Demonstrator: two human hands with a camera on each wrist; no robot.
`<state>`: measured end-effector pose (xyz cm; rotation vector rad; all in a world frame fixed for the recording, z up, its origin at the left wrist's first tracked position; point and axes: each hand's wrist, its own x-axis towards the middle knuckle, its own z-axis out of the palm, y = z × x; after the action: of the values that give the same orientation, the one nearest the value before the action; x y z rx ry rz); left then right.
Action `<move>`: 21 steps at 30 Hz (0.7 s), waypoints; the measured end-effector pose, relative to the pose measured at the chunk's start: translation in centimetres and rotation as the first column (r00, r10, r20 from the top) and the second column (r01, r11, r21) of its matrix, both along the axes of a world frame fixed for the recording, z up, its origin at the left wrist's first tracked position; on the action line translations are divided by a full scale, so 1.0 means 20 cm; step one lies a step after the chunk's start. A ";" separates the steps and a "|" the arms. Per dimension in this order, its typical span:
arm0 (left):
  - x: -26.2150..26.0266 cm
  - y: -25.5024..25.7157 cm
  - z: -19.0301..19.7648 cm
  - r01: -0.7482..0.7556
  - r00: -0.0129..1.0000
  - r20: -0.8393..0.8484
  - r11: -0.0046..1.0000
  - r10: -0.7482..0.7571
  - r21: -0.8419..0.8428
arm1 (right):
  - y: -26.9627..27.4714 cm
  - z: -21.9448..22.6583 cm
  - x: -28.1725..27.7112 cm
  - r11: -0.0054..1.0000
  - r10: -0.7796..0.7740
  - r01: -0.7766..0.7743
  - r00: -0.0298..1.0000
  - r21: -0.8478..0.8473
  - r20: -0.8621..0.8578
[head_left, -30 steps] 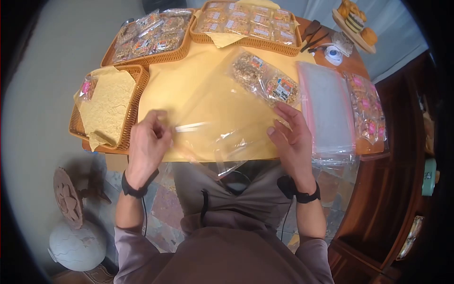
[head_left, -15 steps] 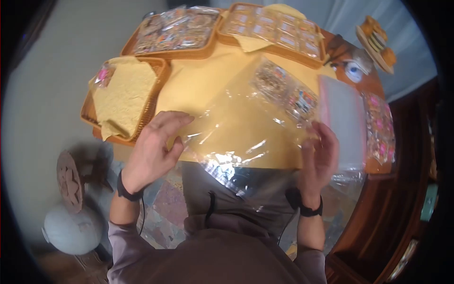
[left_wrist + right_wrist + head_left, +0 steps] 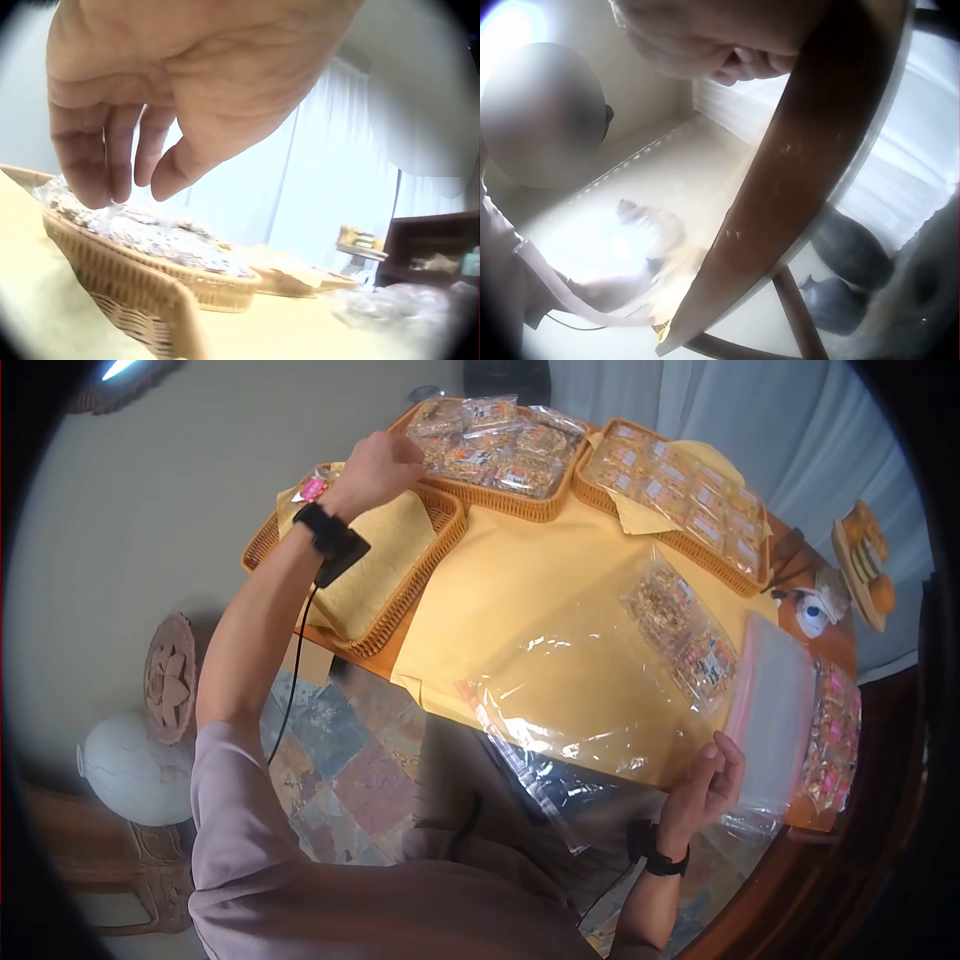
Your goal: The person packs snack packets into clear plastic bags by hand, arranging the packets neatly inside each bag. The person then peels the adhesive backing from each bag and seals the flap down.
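My left hand (image 3: 375,472) reaches over the left end of a wicker basket (image 3: 545,510) of clear-wrapped grainy snack packs (image 3: 500,455). In the left wrist view its fingers (image 3: 86,165) point down, thumb apart from them, fingertips right at the packs. Nothing shows between them. My right hand (image 3: 705,785) has bent fingers at the near right edge of a large clear plastic bag (image 3: 560,690), pinching it there. Two labelled snack packs (image 3: 680,625) lie side by side at the bag's far end. Its near end hangs past the table edge over the lap.
A cloth-lined basket (image 3: 425,580) with one pink-labelled pack (image 3: 313,488) stands at the left. Another basket (image 3: 735,575) of packs stands at the back. Flat clear bags (image 3: 775,710) and pink-labelled packs (image 3: 832,735) lie right, near a tape roll (image 3: 812,615).
The left hand has left the bag and moved up and left to the back basket of packs. The right hand has stayed by the bag's right edge. The head view has turned left.
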<state>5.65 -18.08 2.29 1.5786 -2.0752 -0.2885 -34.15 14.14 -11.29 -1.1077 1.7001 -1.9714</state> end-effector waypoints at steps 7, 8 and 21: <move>-0.08 -0.36 0.01 -0.054 0.976 0.206 0.996 0.069 -0.077 | 0.03 0.02 0.01 0.999 -0.013 0.014 1.000 0.051 -0.011; -0.12 -0.39 0.00 -0.021 0.982 0.181 0.982 0.056 -0.188 | 0.03 0.02 0.01 0.997 -0.045 0.047 0.998 0.055 -0.045; -0.39 -0.83 -0.06 0.098 0.926 0.366 0.995 -0.096 0.013 | 0.06 0.00 0.06 0.990 -0.118 0.128 0.980 0.052 -0.159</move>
<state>-2.07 -34.73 1.09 1.6265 -2.4375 -0.0194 -33.03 15.34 -11.26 -1.1889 1.9399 -1.9339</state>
